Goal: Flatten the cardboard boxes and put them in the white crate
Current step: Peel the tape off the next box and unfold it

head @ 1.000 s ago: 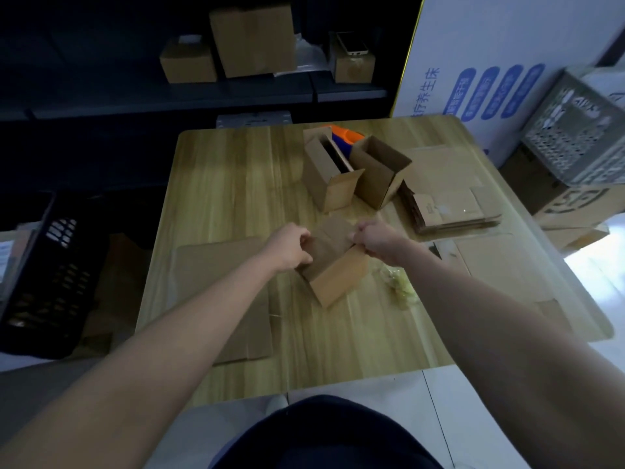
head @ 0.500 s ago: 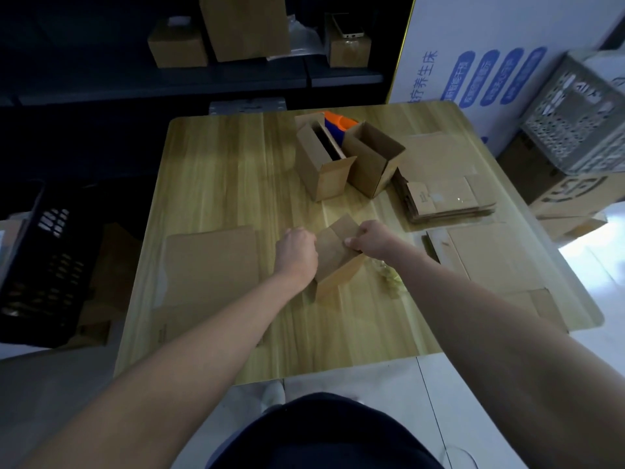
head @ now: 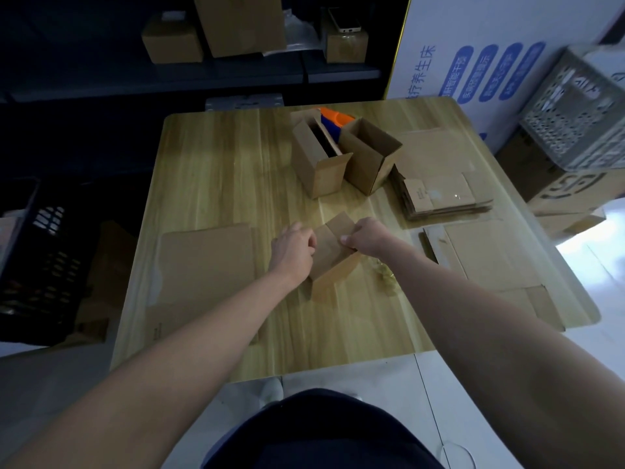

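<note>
A small brown cardboard box stands in the middle of the wooden table. My left hand grips its left side with curled fingers. My right hand pinches its top flap on the right. Two open boxes stand farther back, one on the left and one beside it. A stack of flattened boxes lies to their right. The white crate sits tilted on cartons at the far right, off the table.
Flat cardboard sheets lie on the table's left and right. Crumpled clear tape lies beside the held box. An orange and blue object sits behind the open boxes. A black crate stands on the floor to the left.
The left hand has moved in tighter against the box's left side, and the box now sits more upright between both hands. The view shifted slightly downward.
</note>
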A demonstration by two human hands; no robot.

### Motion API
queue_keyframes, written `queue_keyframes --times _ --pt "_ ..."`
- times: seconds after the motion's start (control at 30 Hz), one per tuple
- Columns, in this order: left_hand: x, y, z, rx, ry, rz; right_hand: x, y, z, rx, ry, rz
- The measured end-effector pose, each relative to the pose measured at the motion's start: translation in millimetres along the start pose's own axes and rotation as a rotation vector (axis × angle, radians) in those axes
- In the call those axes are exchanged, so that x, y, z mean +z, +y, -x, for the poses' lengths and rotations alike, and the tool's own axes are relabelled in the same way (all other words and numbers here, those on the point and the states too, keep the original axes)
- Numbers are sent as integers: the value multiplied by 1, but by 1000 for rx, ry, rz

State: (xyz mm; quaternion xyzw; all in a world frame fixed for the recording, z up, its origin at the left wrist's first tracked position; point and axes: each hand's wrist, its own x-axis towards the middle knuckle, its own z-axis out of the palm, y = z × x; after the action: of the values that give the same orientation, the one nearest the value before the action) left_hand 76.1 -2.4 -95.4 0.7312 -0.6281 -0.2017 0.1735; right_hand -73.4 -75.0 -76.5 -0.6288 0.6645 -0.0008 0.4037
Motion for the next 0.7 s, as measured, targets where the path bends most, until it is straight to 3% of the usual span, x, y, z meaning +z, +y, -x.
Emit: queue_keyframes --times 0.17,0.7 --pt "-3 -4 -4 19 -70 91 0 -2 0 11 4 55" --pt "-2 -2 -5 107 -87 -25 2 -5 5 16 24 117"
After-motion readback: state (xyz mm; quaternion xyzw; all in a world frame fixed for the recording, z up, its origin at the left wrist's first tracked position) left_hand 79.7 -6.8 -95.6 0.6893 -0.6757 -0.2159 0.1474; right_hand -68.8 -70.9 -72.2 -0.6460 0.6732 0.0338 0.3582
